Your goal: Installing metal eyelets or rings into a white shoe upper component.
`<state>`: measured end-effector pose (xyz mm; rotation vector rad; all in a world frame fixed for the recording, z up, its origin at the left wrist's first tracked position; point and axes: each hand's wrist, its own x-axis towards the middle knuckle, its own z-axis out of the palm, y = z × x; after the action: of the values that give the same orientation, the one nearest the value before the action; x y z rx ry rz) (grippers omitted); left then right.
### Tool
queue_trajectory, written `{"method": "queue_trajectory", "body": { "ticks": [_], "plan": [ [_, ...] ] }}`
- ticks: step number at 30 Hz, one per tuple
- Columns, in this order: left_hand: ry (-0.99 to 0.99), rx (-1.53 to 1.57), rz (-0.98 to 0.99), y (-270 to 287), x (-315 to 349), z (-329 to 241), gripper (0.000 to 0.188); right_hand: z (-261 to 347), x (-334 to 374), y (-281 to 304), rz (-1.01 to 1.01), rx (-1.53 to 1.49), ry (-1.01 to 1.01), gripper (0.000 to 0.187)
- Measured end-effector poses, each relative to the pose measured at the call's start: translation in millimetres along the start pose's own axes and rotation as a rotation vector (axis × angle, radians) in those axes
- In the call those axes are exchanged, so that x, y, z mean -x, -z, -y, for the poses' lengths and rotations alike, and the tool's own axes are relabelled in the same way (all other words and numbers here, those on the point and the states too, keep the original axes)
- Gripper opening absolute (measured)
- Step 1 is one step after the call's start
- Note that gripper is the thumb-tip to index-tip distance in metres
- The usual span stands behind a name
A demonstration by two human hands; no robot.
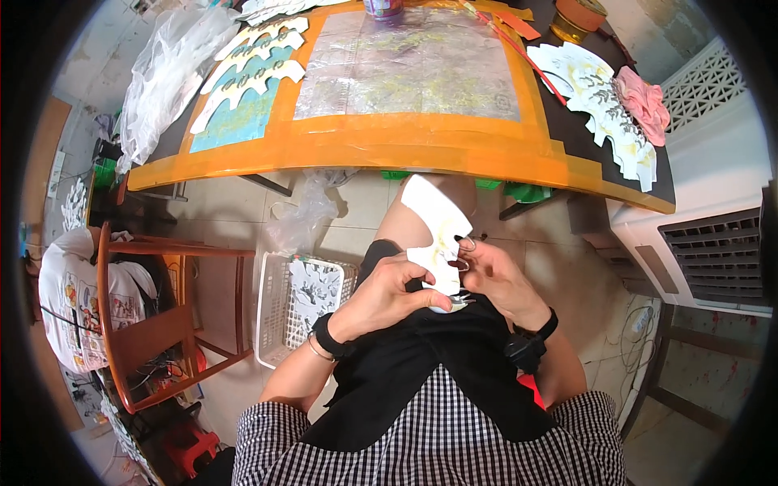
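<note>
Above my lap is a curved white card (432, 212) with scalloped cut-outs and yellowish smears along one edge. My left hand (387, 293) grips its lower end between thumb and fingers. Small metal rings (463, 266) stick out along the card's right edge. My right hand (498, 279) is at that edge, thumb and fingertips pinched round one ring; the fingertips partly hide it. Similar white cards with grey metal pieces (604, 101) lie at the table's right. More cards with dark rings (258, 77) lie at its left.
Ahead stands a table edged in orange tape (365, 150), with a smeared plastic sheet (405, 73), a red stick (527, 61), a pink cloth (644, 104) and a plastic bag (166, 77). A white basket (271, 324) and wooden chair (154, 324) are left; a white air cooler (713, 202) is right.
</note>
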<state>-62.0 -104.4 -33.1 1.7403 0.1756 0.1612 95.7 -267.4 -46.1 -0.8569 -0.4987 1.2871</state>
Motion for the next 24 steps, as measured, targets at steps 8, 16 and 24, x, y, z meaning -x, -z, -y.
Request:
{"method": "queue_trajectory", "body": {
  "ticks": [8,16,24],
  "plan": [
    [0.374,0.187,0.196,10.0,-0.3,4.5,0.055,10.0,-1.8,-9.0,-0.162,0.207,-0.029,0.016],
    [0.156,0.553,-0.093,-0.2,-17.5,1.5,0.054,12.8,-5.8,-5.1,-0.191,0.369,0.029,0.013],
    [0.363,0.641,-0.269,-2.5,-32.2,-13.9,0.018,21.2,-3.4,-1.1,-0.413,0.581,0.195,0.011]
  ]
}}
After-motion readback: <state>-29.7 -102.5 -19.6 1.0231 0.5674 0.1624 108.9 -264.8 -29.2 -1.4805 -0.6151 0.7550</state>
